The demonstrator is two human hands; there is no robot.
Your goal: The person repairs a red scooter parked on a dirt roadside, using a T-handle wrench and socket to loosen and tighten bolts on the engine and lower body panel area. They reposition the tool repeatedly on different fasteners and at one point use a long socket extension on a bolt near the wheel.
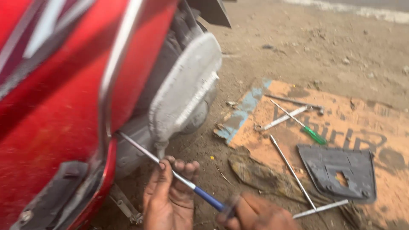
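Observation:
A long screwdriver (170,170) with a metal shaft and blue handle runs from the lower middle up and left, with its tip under the red scooter body (55,106), next to the grey engine cover (183,89). My left hand (168,196) cups the shaft from below, fingers curled around it. My right hand (255,215), blurred at the bottom edge, grips the blue handle.
A worn orange cardboard sheet (362,119) lies on the dirt ground at the right. On it rest a green-handled screwdriver (304,127), a wrench (281,119), long metal rods (294,172) and a dark grey plastic panel (338,170).

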